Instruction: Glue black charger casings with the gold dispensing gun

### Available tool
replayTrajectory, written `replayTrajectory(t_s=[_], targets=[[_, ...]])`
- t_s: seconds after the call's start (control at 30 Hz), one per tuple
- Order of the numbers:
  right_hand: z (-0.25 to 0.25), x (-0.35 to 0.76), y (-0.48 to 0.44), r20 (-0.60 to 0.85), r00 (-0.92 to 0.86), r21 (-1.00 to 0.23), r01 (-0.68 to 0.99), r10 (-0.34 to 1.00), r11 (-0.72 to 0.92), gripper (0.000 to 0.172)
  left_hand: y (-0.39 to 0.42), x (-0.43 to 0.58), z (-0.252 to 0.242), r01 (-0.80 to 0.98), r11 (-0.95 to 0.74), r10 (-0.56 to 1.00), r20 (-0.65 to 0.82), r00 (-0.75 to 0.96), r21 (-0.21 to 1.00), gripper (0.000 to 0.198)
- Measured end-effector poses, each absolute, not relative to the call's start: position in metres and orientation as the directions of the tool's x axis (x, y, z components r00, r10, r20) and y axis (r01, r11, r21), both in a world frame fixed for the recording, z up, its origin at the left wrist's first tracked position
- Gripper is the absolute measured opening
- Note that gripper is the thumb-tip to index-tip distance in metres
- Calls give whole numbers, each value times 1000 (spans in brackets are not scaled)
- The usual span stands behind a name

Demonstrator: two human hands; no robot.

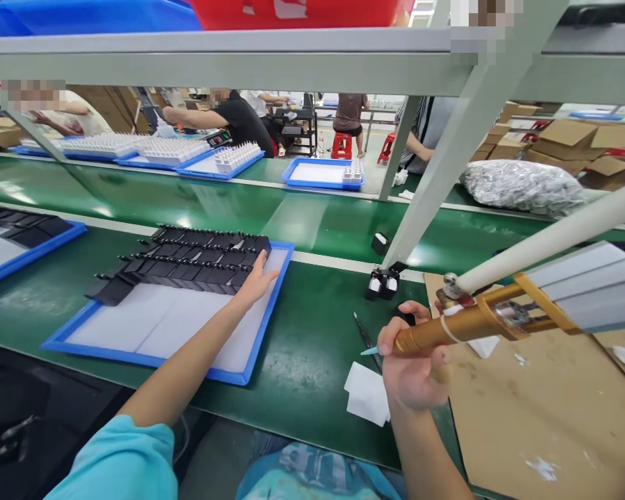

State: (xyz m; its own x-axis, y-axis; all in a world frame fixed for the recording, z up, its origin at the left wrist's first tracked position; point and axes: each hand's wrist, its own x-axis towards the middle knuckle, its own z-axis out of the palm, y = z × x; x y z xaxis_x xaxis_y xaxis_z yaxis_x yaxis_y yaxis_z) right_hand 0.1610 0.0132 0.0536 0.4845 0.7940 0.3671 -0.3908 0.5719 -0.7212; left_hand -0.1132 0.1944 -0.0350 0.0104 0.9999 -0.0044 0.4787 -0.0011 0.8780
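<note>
My left hand (254, 283) reaches to the right end of the rows of black plastic boxes (198, 260), thumb and fingers apart, fingertips against the end box. Those boxes stand close together in a blue-rimmed tray (244, 368) lined with white sheet; one box at the left end lies tilted. In my right hand (417, 371) is a gold-coloured glue dispenser (442, 332) with a pale blue nozzle tip pointing left, above the green bench. Behind that hand, a few black boxes with white faces (382, 283) stand by the frame post. Black tweezers (363, 330) lie beneath the nozzle.
White paper (367, 394) lies near the front edge, beside brown cardboard (542, 417). A slanted frame post (437, 160) and a white pole (552, 243) cross the right side. Another tray (36, 257) sits at left. Co-workers sit beyond trays of white parts (237, 158).
</note>
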Motion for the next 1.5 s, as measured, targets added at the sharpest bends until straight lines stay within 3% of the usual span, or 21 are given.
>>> replayTrajectory(t_s=[0.13,0.27,0.33,0.53,0.73,0.93,1.17,1.3,1.4,1.5], targets=[[54,158,13,358,498,-725,-384,790,571,32,190,-93,-17,562,-129,976,5,216,817,74],[54,157,14,388,496,-712,-373,777,594,31,217,-31,5,653,-490,857,181,483,577,67],[53,158,14,399,494,-711,-366,773,601,32,243,8,10,665,-572,809,193,556,480,68],[49,158,16,410,486,-729,-334,772,598,28,316,96,15,626,-639,736,119,666,447,86],[48,158,16,421,467,-725,-342,778,598,31,321,95,23,683,-614,764,83,639,394,45],[50,160,15,415,450,-710,-382,791,591,32,252,33,45,756,-552,829,134,543,352,37],[54,159,14,435,453,-689,-389,778,612,33,104,-37,34,741,-516,841,87,534,430,25],[53,161,15,435,465,-697,-369,771,615,36,54,-45,7,715,-327,909,-1,417,618,27],[53,162,15,428,466,-711,-355,775,606,35,46,-43,-7,541,-184,909,-67,411,821,47],[54,163,15,415,475,-727,-340,776,596,35,53,-37,-11,374,-60,832,-161,531,925,78]])
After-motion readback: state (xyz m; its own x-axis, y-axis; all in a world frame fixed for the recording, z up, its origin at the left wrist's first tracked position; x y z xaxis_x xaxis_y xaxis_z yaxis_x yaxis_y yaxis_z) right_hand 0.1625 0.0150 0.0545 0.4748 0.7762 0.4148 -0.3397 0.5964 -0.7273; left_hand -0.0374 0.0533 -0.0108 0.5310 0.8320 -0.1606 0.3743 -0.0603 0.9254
